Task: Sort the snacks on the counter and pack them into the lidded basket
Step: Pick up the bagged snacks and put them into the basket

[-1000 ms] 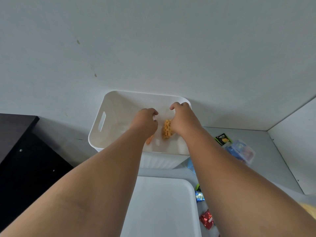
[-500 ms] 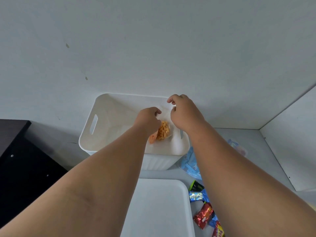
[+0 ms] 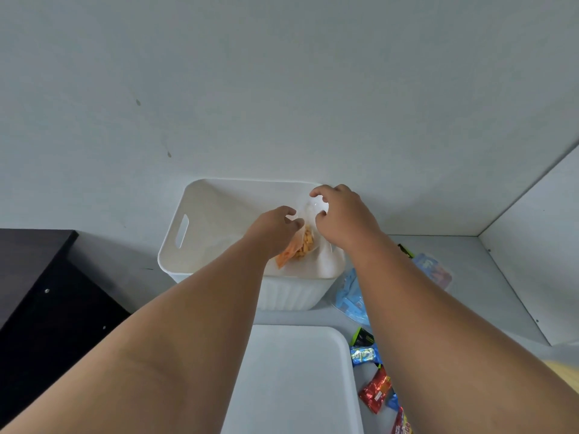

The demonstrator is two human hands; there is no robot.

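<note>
left hand (image 3: 275, 230) and right hand (image 3: 344, 217) both pinch the top of the clear bag of orange snacks (image 3: 301, 249). it hangs just under the left fingers, long axis slanting back toward that wrist, inside the white basket (image 3: 200, 211).

Setting: domestic interior, prob. a home counter nook. Evidence: plain grey counter (image 3: 482, 289), far edge against a bare pale wall (image 3: 282, 89) w/ small scuff marks (image 3: 169, 154). White side panel (image 3: 539, 245) closes the right end. Dark wood-look cabinet (image 3: 34, 255) at left. Household-type white plastic basket (image 3: 291, 294) on counter. Retail snack packets (image 3: 374, 391) lie loose, near right.
</note>
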